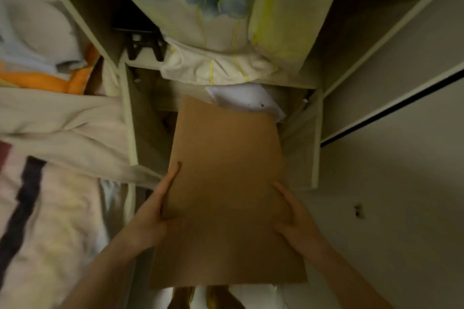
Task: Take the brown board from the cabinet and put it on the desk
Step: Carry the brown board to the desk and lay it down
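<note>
Head cam, only view I've got, so here's what I'm looking at. The board (226, 183) fills the middle and lower middle of the frame, a flat brown rectangle tilted so its far edge points up into the cabinet (316, 138) opening and its near edge sits low in the frame. Both hands have it. My left hand (155, 211) is on the left edge, thumb laid flat along the top face and the rest of the fingers tucked underneath where I can't see them, so it's closed around the edge. My right hand (298, 221) does the same on the right edge, thumb on top, fingers hidden below, pinching the board.

The board's far end still overlaps the lower compartment at center frame, just under a white sheet (246, 100) that pokes out past its upper right corner. Above that, a shelf holds a white bundle of bedding (218, 65) with yellow trim, and more pale bags are stacked in the top middle. There's a small dark stand (143, 44) left of the bedding. Upper left and left side are folded fabrics, one with an orange band (50, 81), one with a dark stripe (22, 203). Right side is the plain cabinet door (391, 98), all pretty dim and a bit blurry
</note>
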`<state>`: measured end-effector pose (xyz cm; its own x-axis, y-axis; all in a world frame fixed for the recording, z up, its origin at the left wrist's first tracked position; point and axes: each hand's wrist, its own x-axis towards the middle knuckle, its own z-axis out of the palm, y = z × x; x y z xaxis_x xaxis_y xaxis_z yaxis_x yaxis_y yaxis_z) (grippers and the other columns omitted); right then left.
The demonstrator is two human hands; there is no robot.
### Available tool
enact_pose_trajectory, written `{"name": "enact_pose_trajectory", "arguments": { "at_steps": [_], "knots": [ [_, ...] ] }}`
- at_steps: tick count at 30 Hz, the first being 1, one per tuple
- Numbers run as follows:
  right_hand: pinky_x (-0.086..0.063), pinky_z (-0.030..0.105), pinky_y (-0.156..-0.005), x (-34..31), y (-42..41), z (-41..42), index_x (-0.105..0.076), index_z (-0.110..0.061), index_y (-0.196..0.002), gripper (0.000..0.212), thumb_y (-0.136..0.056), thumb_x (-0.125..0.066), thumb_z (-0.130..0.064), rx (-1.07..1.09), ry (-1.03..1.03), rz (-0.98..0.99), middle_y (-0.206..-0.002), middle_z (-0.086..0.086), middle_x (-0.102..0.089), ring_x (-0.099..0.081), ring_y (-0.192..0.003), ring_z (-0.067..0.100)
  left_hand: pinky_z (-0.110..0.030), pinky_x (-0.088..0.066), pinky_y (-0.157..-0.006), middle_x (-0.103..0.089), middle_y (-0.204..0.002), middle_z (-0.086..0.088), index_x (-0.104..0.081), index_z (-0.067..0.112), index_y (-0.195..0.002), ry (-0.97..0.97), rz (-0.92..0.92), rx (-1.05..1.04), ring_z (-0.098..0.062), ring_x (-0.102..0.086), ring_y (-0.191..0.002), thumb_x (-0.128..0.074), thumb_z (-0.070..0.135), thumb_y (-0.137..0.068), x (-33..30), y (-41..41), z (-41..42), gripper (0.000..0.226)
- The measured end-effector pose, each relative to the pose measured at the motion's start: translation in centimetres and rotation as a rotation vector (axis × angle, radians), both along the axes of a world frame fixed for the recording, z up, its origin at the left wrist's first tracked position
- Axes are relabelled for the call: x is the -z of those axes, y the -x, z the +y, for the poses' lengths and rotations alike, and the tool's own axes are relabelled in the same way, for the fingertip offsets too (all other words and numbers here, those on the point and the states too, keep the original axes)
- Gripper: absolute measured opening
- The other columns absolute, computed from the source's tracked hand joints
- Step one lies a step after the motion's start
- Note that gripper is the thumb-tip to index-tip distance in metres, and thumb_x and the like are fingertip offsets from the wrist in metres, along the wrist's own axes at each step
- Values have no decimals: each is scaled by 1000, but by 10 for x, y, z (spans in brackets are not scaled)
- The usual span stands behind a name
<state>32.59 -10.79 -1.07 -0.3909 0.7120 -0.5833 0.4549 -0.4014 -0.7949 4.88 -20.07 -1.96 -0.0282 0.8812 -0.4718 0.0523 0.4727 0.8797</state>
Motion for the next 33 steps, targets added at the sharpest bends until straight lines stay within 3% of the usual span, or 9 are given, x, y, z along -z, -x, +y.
{"name": "enact_pose_trajectory", "arguments": {
  "at_steps": [4,10,12,14,16,21,27,30,33],
  "knots": [
    [-44,4,-81,-63,20,-28,-34,-38,-129,74,-78,-63,8,-76,-105,21,-133,-11,-36,-47,-114,3,-3,-38,-91,-20,-139,31,-14,39,-143,-63,96,-60,26,-33,-117,-80,11,-65,-64,13,-44,106],
    [-41,-3,-68,-130,71,-68,-33,-40,-130,73,-79,-64,2,-170,-158,115,-111,-35,-37,-46,-97,-12,-12,-34,-102,-24,-147,18,-17,39,-143,-159,206,-163,9,-30,-131,-80,33,-57,-131,48,-116,107],
    [-42,2,-77,-147,89,-82,-35,-40,-127,73,-78,-64,5,-184,-186,136,-109,-34,-40,-47,-101,-7,-24,-35,-107,-23,-149,17,-18,39,-143,-169,226,-208,1,-29,-134,-80,34,-57,-151,58,-142,107],
    [-40,14,-88,-165,109,-103,-36,-36,-130,72,-78,-65,4,-231,-227,134,-112,-27,-43,-44,-112,4,-15,-34,-104,-20,-146,24,-18,35,-144,-197,261,-263,6,-28,-133,-80,36,-57,-168,67,-173,107],
    [-39,9,-81,-185,126,-129,-34,-32,-133,71,-78,-65,2,-298,-286,138,-116,-21,-40,-38,-115,4,-11,-35,-102,-19,-143,30,-18,34,-143,-218,274,-320,11,-29,-130,-80,34,-59,-183,74,-208,105],
    [-37,13,-78,-226,159,-209,-31,-33,-137,74,-79,-67,-5,-450,-343,185,-123,-12,-39,-41,-110,6,-38,-42,-105,-28,-144,14,-20,45,-139,-171,328,-512,-12,-40,-128,-82,21,-65,-225,83,-326,100],
    [-41,18,-84,-270,208,-307,-35,-42,-128,73,-77,-69,-3,-681,-269,382,-124,-13,-45,-49,-107,6,-51,-43,-103,-30,-135,24,-31,64,-124,-141,298,-899,-19,-41,-125,-84,20,-62,-278,64,-475,93],
    [-36,26,-99,-287,237,-352,-38,-45,-125,74,-74,-71,-1,-859,-300,458,-123,-23,-42,-41,-118,5,-46,-49,-98,-29,-136,21,-31,64,-123,-143,348,-1109,-18,-42,-123,-83,17,-62,-299,38,-540,93],
    [-24,-1,-95,-298,261,-400,-39,-35,-130,77,-72,-72,2,-1079,-384,569,-131,-23,-38,-34,-110,-26,-26,-56,-77,-30,-133,19,-27,56,-127,-108,406,-1330,-12,-48,-112,-78,10,-67,-314,-2,-597,91]
  ]
}}
